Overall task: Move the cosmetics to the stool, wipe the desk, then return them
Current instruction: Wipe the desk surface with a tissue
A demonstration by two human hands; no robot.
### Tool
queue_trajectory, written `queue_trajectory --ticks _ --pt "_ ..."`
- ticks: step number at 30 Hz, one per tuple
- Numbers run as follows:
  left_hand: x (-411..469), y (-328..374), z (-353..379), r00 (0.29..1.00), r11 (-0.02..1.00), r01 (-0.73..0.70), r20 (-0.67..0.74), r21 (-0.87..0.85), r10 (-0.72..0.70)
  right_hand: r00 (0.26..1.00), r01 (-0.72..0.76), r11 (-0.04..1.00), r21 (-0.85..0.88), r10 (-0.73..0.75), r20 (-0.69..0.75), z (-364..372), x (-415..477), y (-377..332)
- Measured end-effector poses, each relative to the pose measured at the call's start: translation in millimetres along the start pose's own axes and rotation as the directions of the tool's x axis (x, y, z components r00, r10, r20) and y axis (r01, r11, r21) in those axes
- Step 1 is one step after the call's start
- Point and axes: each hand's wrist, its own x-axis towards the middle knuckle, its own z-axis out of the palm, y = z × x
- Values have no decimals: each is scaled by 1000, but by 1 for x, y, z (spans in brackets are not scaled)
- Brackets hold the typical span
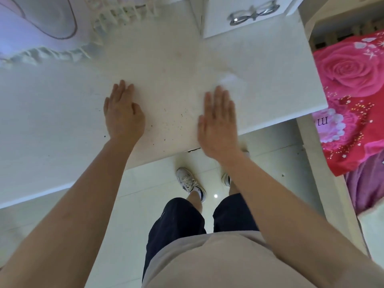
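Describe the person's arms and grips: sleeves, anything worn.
Both forearms are bare to the frame edge; no sleeves show. Neither the left grip nor the right grip wears a glove, and neither wrist has a watch or bracelet. No ring shows on the left; the right is too blurred to tell.

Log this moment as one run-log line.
phase: wipe desk | left hand: flat on desk | right hand: flat, blurred, white wipe at fingertips | dark specks: near front edge
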Motion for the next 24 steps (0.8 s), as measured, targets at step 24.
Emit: queue_trajectory --ticks 24 --pt "-9 -62 -11 999 995 37 -29 90 -34 992 -125 992 -34 126 30 -12 43 7"
